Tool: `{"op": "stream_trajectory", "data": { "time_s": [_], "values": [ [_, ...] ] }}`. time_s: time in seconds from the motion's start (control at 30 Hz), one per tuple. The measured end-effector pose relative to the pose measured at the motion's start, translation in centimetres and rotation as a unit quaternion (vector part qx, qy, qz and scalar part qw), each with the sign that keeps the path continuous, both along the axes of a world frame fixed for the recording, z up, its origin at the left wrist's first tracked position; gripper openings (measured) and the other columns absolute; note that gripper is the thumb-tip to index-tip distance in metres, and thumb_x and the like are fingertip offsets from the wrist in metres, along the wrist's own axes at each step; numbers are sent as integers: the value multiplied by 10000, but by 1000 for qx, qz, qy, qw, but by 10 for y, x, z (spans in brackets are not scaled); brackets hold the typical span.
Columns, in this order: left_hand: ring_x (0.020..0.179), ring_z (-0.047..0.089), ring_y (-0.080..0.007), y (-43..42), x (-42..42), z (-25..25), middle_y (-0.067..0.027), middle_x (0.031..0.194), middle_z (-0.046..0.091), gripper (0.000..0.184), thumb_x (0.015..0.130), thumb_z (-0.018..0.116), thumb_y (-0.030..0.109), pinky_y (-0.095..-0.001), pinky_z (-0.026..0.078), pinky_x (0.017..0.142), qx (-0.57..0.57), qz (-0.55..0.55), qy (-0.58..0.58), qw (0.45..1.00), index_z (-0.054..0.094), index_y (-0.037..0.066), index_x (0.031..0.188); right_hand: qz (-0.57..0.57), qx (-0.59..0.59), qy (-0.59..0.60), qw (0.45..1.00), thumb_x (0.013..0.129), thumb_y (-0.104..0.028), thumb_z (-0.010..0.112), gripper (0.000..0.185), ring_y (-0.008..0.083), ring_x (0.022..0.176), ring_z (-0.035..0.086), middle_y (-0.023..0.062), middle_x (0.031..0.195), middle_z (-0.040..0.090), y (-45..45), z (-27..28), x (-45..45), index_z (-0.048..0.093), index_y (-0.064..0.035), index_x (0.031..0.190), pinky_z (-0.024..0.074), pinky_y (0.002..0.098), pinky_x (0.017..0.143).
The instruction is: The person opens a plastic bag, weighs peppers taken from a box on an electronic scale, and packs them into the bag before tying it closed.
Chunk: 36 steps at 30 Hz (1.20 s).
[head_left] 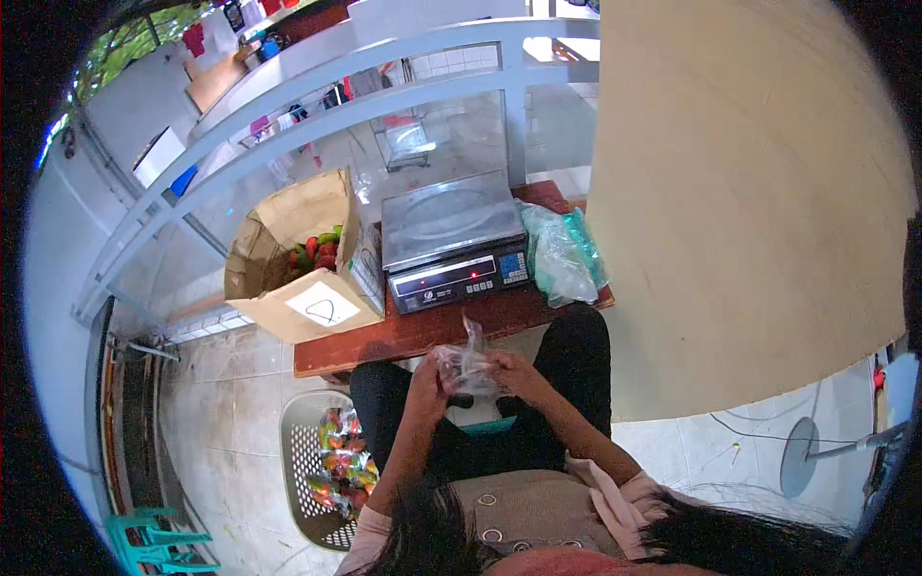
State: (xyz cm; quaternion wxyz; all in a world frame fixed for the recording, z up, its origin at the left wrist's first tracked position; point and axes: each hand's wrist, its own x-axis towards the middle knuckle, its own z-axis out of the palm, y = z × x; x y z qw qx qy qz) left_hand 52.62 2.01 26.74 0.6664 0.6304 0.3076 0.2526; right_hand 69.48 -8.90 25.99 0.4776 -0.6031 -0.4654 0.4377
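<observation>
A clear plastic bag (pixel 470 362) is held between my two hands, above my lap. My left hand (pixel 432 379) grips its left side, and my right hand (pixel 511 372) pinches its right side. Past the hands, a digital scale (pixel 453 235) with a steel pan and a lit display stands on the reddish wooden bench (pixel 336 351). Left of the scale is an open cardboard box (pixel 288 307) with red and green peppers (pixel 317 252) inside. Clear and green plastic bags (pixel 562 252) lie to the scale's right.
On the floor at left, a grey laundry-type basket (pixel 305 518) holds several bagged peppers (pixel 344 456). A teal plastic stool (pixel 158 540) stands at lower left. A large beige panel (pixel 740 211) rises on the right, near a round metal stand base (pixel 799 455). Metal railing (pixel 336 106) runs behind the bench.
</observation>
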Motion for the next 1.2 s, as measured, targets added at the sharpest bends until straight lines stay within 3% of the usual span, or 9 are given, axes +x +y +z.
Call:
{"op": "stream_trajectory", "data": {
  "time_s": [0.03,0.17,0.27,0.43,0.7,0.8,0.93,1.03,1.2],
  "values": [
    [684,494,-123,10,-8,-5,-8,791,527,235,917,486,304,-237,419,624,-339,-115,-238,903,539,77,886,0,-34,63,997,879,-207,537,259,108,691,530,21,854,591,-1,1,0,568,-38,1073,431,243,600],
    [594,425,-71,-13,-6,20,42,703,490,221,890,545,321,-195,340,543,-25,-54,6,998,557,101,871,-107,52,183,976,903,-159,478,196,118,803,573,37,877,610,0,-37,-5,573,-34,1020,469,267,681],
    [584,416,-54,-16,-25,15,53,680,481,199,878,568,295,-191,325,530,46,-118,64,990,569,96,872,-98,67,541,832,904,-147,458,195,140,832,591,50,899,613,-4,14,13,567,-29,1016,491,296,746],
    [720,507,-90,-18,-36,5,2,819,551,254,849,605,252,-238,429,677,-92,-17,28,995,560,54,1002,-130,75,453,879,895,-168,490,199,172,810,602,62,932,615,-17,40,-5,566,-26,1011,506,322,752],
    [1009,524,-231,-51,-8,65,-84,1030,559,432,814,628,231,-348,410,868,236,19,13,971,457,26,1155,-254,113,-55,959,857,-145,534,219,170,805,554,75,943,580,2,-1,-10,560,1,1018,466,351,737],
    [955,554,-272,-49,1,62,-126,950,580,352,792,636,185,-357,423,830,261,4,64,963,509,17,1074,-223,128,-33,966,831,-119,543,216,216,845,555,97,925,579,3,22,-13,543,7,1007,448,358,781],
    [825,577,-308,-15,8,-13,-150,841,585,181,775,619,127,-351,442,750,277,-5,103,955,567,16,909,-182,83,33,979,859,-106,531,66,84,617,453,-28,727,460,10,-27,1,505,-64,902,361,217,536],
    [762,573,-277,8,9,-31,-114,807,577,116,804,561,127,-337,445,709,278,119,32,952,571,22,851,-104,49,-8,993,854,-132,538,103,89,616,452,-20,730,465,0,30,-9,507,-61,923,363,217,536],
    [738,516,-110,24,4,-49,-19,780,542,129,886,471,157,-262,428,671,-71,61,-106,990,545,52,887,-72,58,-225,970,821,-145,548,131,103,645,474,-4,744,504,10,17,-17,533,-58,918,402,240,576]
  ]
}}
